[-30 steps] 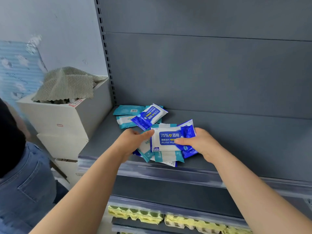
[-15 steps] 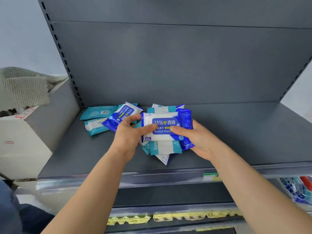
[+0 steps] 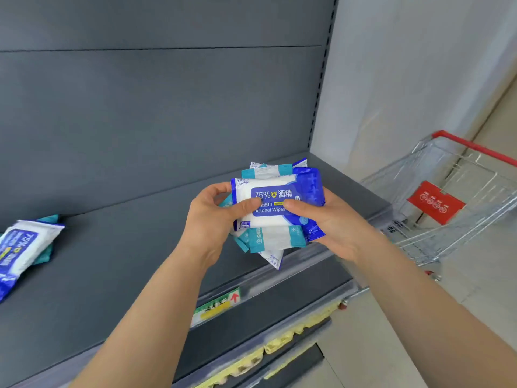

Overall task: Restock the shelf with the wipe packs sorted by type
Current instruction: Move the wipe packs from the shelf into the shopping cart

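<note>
Left hand (image 3: 208, 219) and right hand (image 3: 335, 226) grip one pack stack (image 3: 272, 194); two packs (image 3: 23, 246) lie apart.

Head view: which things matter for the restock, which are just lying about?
Job: stack of wipe packs, gripped by left hand and right hand; shelf; loose wipe packs at its left end.
Lying about: shopping cart; price label on the front edge; egg trays on the level below.
</note>
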Demonstrator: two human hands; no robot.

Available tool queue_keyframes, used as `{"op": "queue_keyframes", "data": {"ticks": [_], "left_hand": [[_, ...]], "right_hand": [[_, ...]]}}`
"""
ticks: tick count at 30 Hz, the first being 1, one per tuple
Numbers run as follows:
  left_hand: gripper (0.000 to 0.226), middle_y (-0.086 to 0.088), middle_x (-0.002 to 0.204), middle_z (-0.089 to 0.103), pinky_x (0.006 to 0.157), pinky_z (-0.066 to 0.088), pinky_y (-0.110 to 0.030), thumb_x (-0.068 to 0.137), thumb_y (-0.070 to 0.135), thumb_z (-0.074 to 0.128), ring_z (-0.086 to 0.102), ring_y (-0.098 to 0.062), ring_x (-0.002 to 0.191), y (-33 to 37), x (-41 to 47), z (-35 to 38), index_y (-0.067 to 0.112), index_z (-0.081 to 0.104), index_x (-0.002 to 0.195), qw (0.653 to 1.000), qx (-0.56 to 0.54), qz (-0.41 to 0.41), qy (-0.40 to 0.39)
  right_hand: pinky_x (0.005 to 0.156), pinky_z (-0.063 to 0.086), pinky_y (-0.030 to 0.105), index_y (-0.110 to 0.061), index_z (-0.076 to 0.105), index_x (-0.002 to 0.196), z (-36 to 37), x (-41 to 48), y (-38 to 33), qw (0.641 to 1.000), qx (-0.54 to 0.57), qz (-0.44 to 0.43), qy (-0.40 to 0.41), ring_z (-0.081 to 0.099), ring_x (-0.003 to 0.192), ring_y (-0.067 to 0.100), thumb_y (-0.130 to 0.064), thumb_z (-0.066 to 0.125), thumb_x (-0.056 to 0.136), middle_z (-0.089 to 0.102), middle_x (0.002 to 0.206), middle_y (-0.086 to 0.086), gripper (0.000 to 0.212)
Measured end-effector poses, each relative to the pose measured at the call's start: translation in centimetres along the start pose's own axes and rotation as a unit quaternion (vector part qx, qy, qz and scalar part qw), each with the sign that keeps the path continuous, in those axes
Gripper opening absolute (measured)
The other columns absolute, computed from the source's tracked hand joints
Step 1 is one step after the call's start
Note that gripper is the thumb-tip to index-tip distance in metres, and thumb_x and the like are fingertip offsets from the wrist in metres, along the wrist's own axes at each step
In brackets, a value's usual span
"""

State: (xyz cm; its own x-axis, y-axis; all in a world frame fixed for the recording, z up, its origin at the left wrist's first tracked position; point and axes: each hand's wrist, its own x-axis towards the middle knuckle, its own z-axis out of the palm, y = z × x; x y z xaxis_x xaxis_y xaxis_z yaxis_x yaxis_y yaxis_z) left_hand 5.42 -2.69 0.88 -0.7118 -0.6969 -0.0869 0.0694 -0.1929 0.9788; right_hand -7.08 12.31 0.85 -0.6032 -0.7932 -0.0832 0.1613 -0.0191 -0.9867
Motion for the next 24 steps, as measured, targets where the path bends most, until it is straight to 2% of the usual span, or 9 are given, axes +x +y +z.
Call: {"op": "queue_keyframes", "data": {"ticks": [5, 9, 12, 14, 16, 20, 24], "left_hand": [[0.048, -0.004, 0.111, 0.07, 0.067, 0.06, -0.034, 0.068, 0.011, 0.082, 0.073, -0.021, 0.081, -2.5, 2.3, 12.0, 0.012, 0.059, 0.11, 0.999, -0.002, -0.012, -0.051], [0.046, -0.002, 0.114, 0.067, 0.066, 0.06, -0.035, 0.07, 0.014, 0.081, 0.073, -0.017, 0.081, -5.0, 4.2, 23.2, 0.015, 0.058, 0.11, 0.996, 0.003, -0.028, -0.088], [0.043, -0.003, 0.113, 0.066, 0.062, 0.06, -0.032, 0.072, 0.014, 0.081, 0.073, -0.016, 0.078, -7.2, 6.0, 30.8, 0.018, 0.058, 0.108, 0.993, 0.0, -0.039, -0.111], [0.047, -0.004, 0.114, 0.066, 0.067, 0.061, -0.036, 0.07, 0.016, 0.082, 0.073, -0.018, 0.082, -9.0, 7.4, 35.3, 0.018, 0.058, 0.11, 0.991, 0.002, -0.057, -0.122], [0.054, -0.004, 0.116, 0.066, 0.072, 0.061, -0.041, 0.067, 0.021, 0.084, 0.073, -0.019, 0.085, -10.8, 9.2, 39.2, 0.017, 0.058, 0.114, 0.989, 0.016, -0.074, -0.127], [0.061, -0.006, 0.114, 0.068, 0.069, 0.06, -0.038, 0.064, 0.025, 0.085, 0.073, -0.019, 0.081, -14.8, 13.6, 45.2, 0.014, 0.056, 0.117, 0.984, 0.026, -0.107, -0.137], [0.056, -0.006, 0.109, 0.07, 0.065, 0.059, -0.035, 0.071, 0.021, 0.082, 0.074, -0.017, 0.077, -18.6, 19.1, 50.0, 0.015, 0.055, 0.119, 0.98, 0.025, -0.145, -0.134]], "right_hand": [[0.089, 0.053, 0.052, -0.016, 0.056, 0.126, -11.6, -1.7, -1.5, 0.999, -0.005, 0.001, 0.053, 0.067, 0.105, 0.029, -0.021, 0.072, 0.077, 0.069, 0.116, 0.008, 0.052], [0.083, 0.057, 0.044, -0.017, 0.058, 0.123, -22.4, -2.9, -3.1, 0.995, -0.003, 0.017, 0.098, 0.068, 0.102, 0.027, -0.017, 0.065, 0.086, 0.07, 0.114, 0.008, 0.037], [0.082, 0.058, 0.041, -0.016, 0.057, 0.122, -30.2, -3.3, -3.8, 0.99, -0.004, 0.036, 0.134, 0.069, 0.101, 0.026, -0.014, 0.063, 0.089, 0.071, 0.112, 0.007, 0.034], [0.082, 0.058, 0.041, -0.015, 0.056, 0.121, -34.9, -3.1, -3.9, 0.985, -0.004, 0.052, 0.164, 0.07, 0.098, 0.025, -0.013, 0.063, 0.089, 0.071, 0.11, 0.007, 0.033], [0.083, 0.057, 0.042, -0.015, 0.055, 0.123, -39.3, -2.3, -3.5, 0.98, 0.001, 0.065, 0.186, 0.069, 0.1, 0.025, -0.014, 0.064, 0.088, 0.07, 0.113, 0.007, 0.036], [0.076, 0.059, 0.037, -0.019, 0.053, 0.122, -46.6, 0.8, -2.1, 0.972, 0.009, 0.089, 0.217, 0.069, 0.098, 0.023, -0.016, 0.067, 0.086, 0.069, 0.113, 0.005, 0.038], [0.078, 0.059, 0.041, -0.019, 0.05, 0.126, -53.1, 6.0, -0.1, 0.966, 0.012, 0.122, 0.228, 0.069, 0.099, 0.023, -0.018, 0.071, 0.084, 0.069, 0.115, 0.004, 0.047]]}}
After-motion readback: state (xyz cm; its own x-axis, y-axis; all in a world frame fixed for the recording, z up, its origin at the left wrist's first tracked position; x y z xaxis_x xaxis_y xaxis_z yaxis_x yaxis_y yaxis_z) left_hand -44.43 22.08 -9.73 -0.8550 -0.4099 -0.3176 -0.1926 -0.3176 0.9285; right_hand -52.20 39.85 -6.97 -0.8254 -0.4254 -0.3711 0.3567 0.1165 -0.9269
